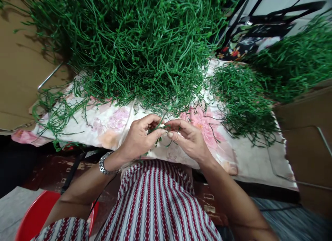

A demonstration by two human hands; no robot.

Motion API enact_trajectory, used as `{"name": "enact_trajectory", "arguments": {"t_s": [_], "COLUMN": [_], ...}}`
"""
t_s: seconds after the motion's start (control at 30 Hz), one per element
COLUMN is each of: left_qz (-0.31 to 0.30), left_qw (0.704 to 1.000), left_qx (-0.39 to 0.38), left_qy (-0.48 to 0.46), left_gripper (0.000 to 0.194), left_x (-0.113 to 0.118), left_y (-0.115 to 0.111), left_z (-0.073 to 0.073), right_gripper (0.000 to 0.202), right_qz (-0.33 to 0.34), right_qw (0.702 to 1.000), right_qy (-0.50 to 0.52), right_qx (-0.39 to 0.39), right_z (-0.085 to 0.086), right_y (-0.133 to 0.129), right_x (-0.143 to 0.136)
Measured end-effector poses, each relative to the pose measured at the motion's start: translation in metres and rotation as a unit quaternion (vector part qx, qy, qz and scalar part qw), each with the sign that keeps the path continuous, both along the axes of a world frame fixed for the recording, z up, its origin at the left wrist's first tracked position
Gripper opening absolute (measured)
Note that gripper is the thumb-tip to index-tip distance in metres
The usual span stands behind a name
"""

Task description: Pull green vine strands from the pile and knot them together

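Thin green plastic-looking stems are pinched between the fingers of my left hand, thumb against forefinger. Close against it, my right hand also has its thumb and fingertips closed on part of the same green stem. Both hands meet just above a pink-and-white flowered cloth. A big heap of similar green stems lies right beyond my hands. The short ends between my fingers are partly hidden.
A smaller green pile lies to the right, with another bunch behind it. Loose stems lie at the left. Cardboard boxes flank the cloth on both sides. A red basin stands low at the left.
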State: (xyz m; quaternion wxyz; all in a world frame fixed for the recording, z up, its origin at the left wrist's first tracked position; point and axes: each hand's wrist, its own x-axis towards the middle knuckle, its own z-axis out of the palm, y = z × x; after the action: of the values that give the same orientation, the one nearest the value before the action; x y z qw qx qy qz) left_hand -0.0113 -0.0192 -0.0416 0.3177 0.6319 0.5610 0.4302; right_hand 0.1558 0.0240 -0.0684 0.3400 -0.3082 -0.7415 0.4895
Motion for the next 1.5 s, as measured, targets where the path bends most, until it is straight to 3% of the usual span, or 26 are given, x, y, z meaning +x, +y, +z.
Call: {"name": "enact_trajectory", "arguments": {"t_s": [0.13,0.23,0.3,0.37,0.47,0.57,0.73,0.83,0.93,1.03,1.13,1.33,1.5], "left_qz": [0.016,-0.025,-0.059,-0.070,-0.046,-0.024,-0.040,-0.035,0.007,0.029,0.022,-0.019,-0.023], "left_qw": [0.999,0.998,0.992,0.983,0.979,0.981,0.977,0.980,0.986,0.990,0.985,0.955,0.961], "left_qx": [0.017,0.029,0.020,0.031,0.059,0.021,-0.056,-0.046,-0.025,-0.008,-0.048,-0.130,-0.128], "left_qy": [-0.034,-0.057,-0.113,-0.169,-0.188,-0.193,-0.202,-0.190,-0.163,-0.139,-0.163,-0.265,-0.242], "left_gripper": [0.003,0.003,0.003,0.003,0.003,0.007,0.007,0.007,0.008,0.007,0.004,0.007,0.009], "left_x": [-0.001,0.000,0.003,0.006,0.009,0.010,0.009,0.008,0.010,0.012,0.013,0.010,0.011], "left_y": [-0.001,-0.001,0.000,0.000,-0.001,-0.005,-0.008,-0.007,-0.005,-0.004,-0.005,-0.004,-0.005], "left_z": [-0.003,-0.002,-0.003,-0.005,-0.010,-0.013,-0.011,-0.011,-0.012,-0.013,-0.011,-0.009,-0.012], "right_gripper": [0.034,0.046,0.044,0.039,0.031,0.024,0.017,0.017,0.023,0.026,0.020,0.025,0.028], "right_qz": [-0.048,0.006,0.083,0.105,0.018,-0.046,-0.037,-0.027,-0.018,-0.051,-0.076,-0.044,-0.029], "right_qw": [0.975,0.960,0.967,0.977,0.991,0.990,0.993,0.995,0.997,0.995,0.994,0.999,0.999], "right_qy": [-0.125,-0.170,-0.140,-0.085,-0.006,0.019,-0.001,0.005,0.004,-0.008,0.003,0.029,0.001], "right_qx": [0.174,0.223,0.197,0.163,0.132,0.133,0.112,0.096,0.077,0.081,0.076,0.010,-0.015], "right_z": [0.008,0.016,0.017,0.012,0.002,-0.003,0.001,0.002,0.001,-0.002,-0.005,-0.008,-0.006], "right_y": [0.003,0.007,0.006,0.002,-0.006,-0.010,-0.009,-0.011,-0.016,-0.022,-0.023,-0.021,-0.026], "right_x": [0.007,0.011,0.009,0.006,-0.001,-0.003,0.002,0.001,-0.003,-0.006,-0.006,-0.004,-0.007]}}
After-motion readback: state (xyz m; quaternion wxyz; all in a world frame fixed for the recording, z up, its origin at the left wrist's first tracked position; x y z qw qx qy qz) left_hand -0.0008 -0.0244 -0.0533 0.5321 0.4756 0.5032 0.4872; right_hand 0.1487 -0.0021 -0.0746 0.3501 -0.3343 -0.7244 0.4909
